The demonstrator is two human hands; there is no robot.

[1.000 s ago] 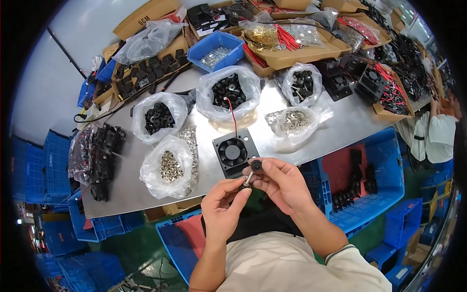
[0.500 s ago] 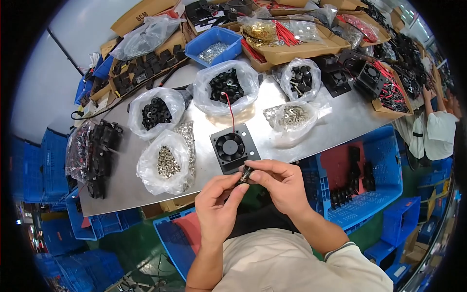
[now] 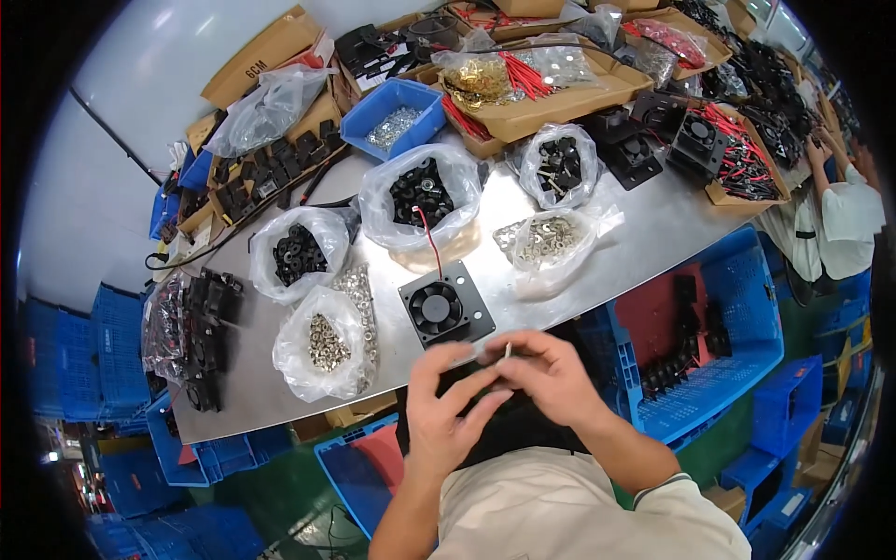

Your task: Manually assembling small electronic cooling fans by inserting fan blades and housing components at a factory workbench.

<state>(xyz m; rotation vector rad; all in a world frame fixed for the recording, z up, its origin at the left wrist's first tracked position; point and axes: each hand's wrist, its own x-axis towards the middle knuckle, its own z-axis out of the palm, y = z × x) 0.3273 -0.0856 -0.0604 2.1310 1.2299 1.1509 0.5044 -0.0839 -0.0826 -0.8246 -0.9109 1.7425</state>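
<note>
Both my hands meet just in front of the table's near edge. The thumb and fingers of my right hand (image 3: 546, 378) are closed on a thin, light metal piece (image 3: 508, 351) that looks like a small screw; blur hides its exact shape. Curled close beside it, my left hand (image 3: 453, 401) reaches its fingers toward the right fingertips, and what it holds is hidden. Just beyond lies a black cooling fan (image 3: 435, 308) on a flat black plate with round holes (image 3: 475, 317). Its red lead (image 3: 431, 243) stretches away from me.
Clear bags hold black knobs (image 3: 420, 191), black rings (image 3: 299, 254), metal nuts (image 3: 329, 345), metal pieces (image 3: 551, 238) and black-headed parts (image 3: 562, 168). A blue bin (image 3: 397, 93) and cardboard boxes line the back. A blue crate (image 3: 737, 373) with black parts stands right; another person (image 3: 849, 224) is beyond.
My hands have shifted slightly right and nearer to me. The small black-and-metal part pinched between both hands before is no longer plainly visible; a thin light piece shows at the right fingertips. The view has tilted.
</note>
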